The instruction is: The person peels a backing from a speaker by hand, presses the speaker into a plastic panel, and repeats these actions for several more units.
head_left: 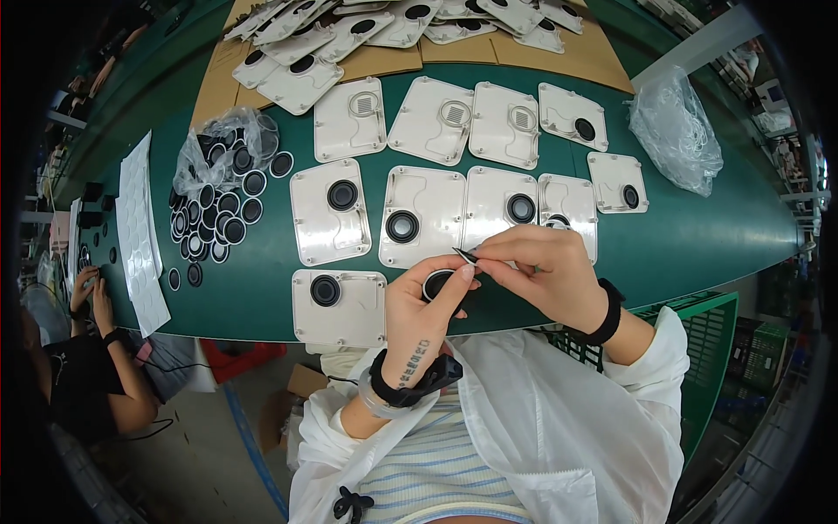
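Observation:
Above the near edge of the green table, my left hand [423,301] is closed around a round black disc with a pale rim [437,285]. My right hand [543,266] pinches a thin black piece with a whitish edge [466,256]; my left thumb and fingertips meet it there. Its exact kind cannot be made out. Just beyond my hands lie white plastic panels [426,196], several with a round black part set in them. One such panel [358,319] is left of my left hand. Far-row panels [428,122] show bare round grilles.
Loose black discs [231,229] spill from a clear bag at left, beside white sheets with round outlines [140,236]. More panels [358,31] are heaped on cardboard [454,54] at the back. A plastic bag [676,131] lies right; a co-worker [83,375] sits far left.

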`<state>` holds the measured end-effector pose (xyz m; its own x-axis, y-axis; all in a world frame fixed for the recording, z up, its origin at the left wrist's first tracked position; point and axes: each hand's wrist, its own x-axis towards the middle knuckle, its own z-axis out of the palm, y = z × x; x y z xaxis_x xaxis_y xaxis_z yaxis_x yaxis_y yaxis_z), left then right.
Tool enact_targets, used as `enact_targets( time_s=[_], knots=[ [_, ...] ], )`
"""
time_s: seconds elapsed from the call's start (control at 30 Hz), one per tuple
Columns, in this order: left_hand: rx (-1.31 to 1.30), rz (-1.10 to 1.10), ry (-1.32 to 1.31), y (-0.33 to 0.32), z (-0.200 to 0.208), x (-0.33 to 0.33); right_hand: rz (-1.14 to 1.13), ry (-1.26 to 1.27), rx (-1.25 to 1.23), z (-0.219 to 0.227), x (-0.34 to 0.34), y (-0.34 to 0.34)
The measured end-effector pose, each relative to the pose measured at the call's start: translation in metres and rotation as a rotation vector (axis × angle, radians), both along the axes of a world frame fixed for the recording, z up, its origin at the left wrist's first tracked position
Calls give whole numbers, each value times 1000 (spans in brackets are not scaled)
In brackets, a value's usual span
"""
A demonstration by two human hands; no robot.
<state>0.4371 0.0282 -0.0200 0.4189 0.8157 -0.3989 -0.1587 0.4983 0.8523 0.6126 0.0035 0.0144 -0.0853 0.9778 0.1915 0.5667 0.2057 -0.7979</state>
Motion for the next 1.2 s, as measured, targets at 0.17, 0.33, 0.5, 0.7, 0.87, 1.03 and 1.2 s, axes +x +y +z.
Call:
enact_targets(
  time_s=[0.17,0.33,0.5,0.7,0.87,1.03,1.2],
  knots=[
    [64,28,14,-3,2,2,-2,-4,12,1,-1,-1],
    [145,19,54,-2,2,0,6,2,14,1,0,-1],
    [233,8,92,-2,0,0,14,-2,7,1,1,-1],
    [403,26,159,-2,-10,-1,20,-9,4,0,0,0],
    [641,70,213,0,-13,1,25,-23,21,0,-1,-1],
    [635,100,261,0,-13,5,17,-143,154,-9,-6,-2],
    [518,99,273,1,-13,5,-3,-234,160,-5,-10,-5]
  ],
)
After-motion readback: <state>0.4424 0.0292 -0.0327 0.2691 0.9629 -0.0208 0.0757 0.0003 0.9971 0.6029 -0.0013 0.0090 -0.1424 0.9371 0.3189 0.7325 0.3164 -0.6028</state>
